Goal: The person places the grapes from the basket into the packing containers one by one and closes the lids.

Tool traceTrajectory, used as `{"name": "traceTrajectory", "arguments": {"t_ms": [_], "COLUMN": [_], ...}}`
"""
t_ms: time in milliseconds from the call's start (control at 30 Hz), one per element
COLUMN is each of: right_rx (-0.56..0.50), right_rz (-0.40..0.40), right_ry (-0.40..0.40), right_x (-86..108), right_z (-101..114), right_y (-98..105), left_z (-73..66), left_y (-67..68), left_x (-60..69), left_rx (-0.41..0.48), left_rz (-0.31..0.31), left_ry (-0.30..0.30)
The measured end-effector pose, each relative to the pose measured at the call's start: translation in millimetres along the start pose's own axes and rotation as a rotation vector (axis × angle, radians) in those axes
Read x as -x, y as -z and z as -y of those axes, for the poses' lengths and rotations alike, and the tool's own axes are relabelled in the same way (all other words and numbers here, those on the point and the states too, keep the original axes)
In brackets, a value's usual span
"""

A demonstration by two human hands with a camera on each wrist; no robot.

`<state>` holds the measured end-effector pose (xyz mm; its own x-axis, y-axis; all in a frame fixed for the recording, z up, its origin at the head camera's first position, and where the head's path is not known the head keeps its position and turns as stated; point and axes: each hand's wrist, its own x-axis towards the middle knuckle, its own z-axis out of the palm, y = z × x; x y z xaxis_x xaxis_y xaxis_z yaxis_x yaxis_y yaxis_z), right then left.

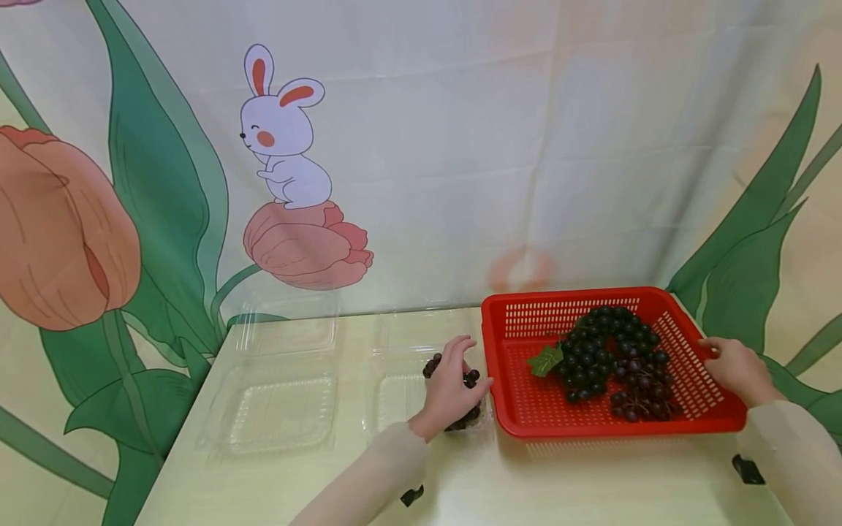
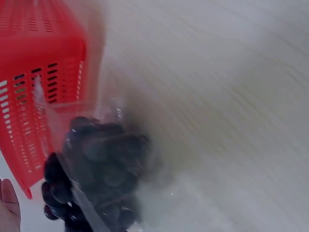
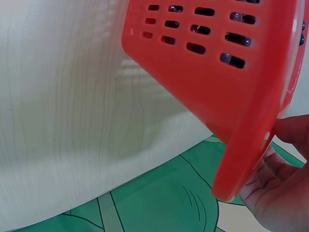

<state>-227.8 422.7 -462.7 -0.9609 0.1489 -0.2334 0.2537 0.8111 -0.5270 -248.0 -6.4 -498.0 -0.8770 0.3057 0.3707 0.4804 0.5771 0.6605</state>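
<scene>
A bunch of dark grapes lies in a clear plastic clamshell box, close to the left side of a red basket. Over these grapes is my left hand, thumb and fingers spread apart; it partly hides the bunch. The left wrist view shows the dark grapes through the clear plastic. My right hand grips the basket's right rim, its thumb on top and fingers beneath the edge. Inside the basket rest green-black grapes with a leaf and a bunch of reddish-purple grapes.
Another clear clamshell box stands open on the left of the pale wooden table. Both boxes have lids folded back toward the printed curtain, which hangs behind the table.
</scene>
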Motion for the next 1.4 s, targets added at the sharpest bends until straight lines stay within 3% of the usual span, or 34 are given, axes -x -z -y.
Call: {"name": "traceTrajectory", "arguments": {"t_ms": [433,733,1067,1400], "right_rx": [-0.006,0.013,0.057,0.036], "right_rz": [0.001,-0.013,-0.041,-0.031], "right_ry": [-0.011,0.001,0.033,0.014], "right_x": [-1.4,-2.3,-3.7,-1.2], "right_z": [-1,-2,-2,0], "right_y": [-1,-1,-1,-1], "left_z": [-31.7,-49.6,-63.1,-74.5], "left_y": [-20.4,-37.8,-55.1,-72.0], "left_x": [-16.2,-23.0,-23.0,-28.2], "left_rx": [0.132,0.165,0.253,0.293], "left_rz": [-0.029,0.002,0.099,0.122], "left_ry": [-0.098,-0.078,0.063,0.134]}}
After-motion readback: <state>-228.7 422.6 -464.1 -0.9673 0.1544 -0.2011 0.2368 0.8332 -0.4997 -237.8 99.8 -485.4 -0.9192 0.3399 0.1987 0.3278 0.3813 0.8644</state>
